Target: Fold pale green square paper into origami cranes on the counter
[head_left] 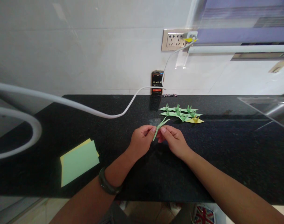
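Observation:
Between my hands, above the dark countertop, is a narrow piece of folded green paper [161, 124], its upper end split into two thin points. My left hand [143, 138] pinches it from the left with thumb and fingers. From the right, my right hand [173, 139] closes on the same paper, fingertips close to those of the left. Just beyond them stand several green paper cranes [178, 112] in rows, wings spread. One yellow paper crane [196, 120] sits at the right end of the nearest row.
Green and yellow paper sheets [80, 165] lie stacked at the left. A phone [157, 82] showing a timer leans on the wall, its white cable [109, 116] looping across the left side. A metal sink [277, 109] is at the right, a wall socket [173, 39] above the counter.

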Demonstrator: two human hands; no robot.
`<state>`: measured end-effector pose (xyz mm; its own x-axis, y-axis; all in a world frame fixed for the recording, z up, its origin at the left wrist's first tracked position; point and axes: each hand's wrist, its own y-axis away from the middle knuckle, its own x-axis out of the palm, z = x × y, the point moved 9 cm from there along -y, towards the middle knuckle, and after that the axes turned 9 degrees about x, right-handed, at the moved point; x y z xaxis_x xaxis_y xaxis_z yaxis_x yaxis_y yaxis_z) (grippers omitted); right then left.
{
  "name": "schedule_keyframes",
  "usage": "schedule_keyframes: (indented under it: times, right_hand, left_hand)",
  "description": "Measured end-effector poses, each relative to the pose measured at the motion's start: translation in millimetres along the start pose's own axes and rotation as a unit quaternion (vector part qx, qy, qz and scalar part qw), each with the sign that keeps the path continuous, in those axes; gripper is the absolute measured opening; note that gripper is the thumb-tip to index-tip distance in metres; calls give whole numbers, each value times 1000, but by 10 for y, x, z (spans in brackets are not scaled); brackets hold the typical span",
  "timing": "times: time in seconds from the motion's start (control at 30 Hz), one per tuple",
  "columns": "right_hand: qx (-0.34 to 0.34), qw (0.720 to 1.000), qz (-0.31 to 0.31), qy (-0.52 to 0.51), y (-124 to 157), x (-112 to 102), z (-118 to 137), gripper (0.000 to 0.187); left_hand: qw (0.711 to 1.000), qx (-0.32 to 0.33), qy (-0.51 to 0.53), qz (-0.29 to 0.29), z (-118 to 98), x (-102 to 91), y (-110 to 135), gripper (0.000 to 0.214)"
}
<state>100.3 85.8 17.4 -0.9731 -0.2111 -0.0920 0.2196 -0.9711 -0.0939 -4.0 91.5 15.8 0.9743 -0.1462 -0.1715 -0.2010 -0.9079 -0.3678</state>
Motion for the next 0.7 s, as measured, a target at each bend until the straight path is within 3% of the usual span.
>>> schedule_keyframes:
  times: [0.37,0.43,0.53,0.6,0.63,0.7]
  right_hand:
    - [-76,986,-41,141,20,-27,34,14]
    - [-110,970,-80,203,54,-78,130,14]
    - [-195,921,-189,280,167,-229,386,11]
    - [-242,893,-226,306,227,-275,514,26]
    - [-246,889,-217,318,216,-267,527,32]
    - [-238,905,-144,323,151,-179,477,30]
  left_hand:
    - [999,-8,-22,27,3,4,-15,30]
    - [999,-31,-23,20,73,-38,-27,30]
    - [997,-38,-57,45,124,-52,-40,29]
    - [991,-8,-117,71,81,-40,-48,26]
    - [986,11,-144,81,49,-30,-48,25]
    - [980,37,-176,87,-7,-14,-44,24]
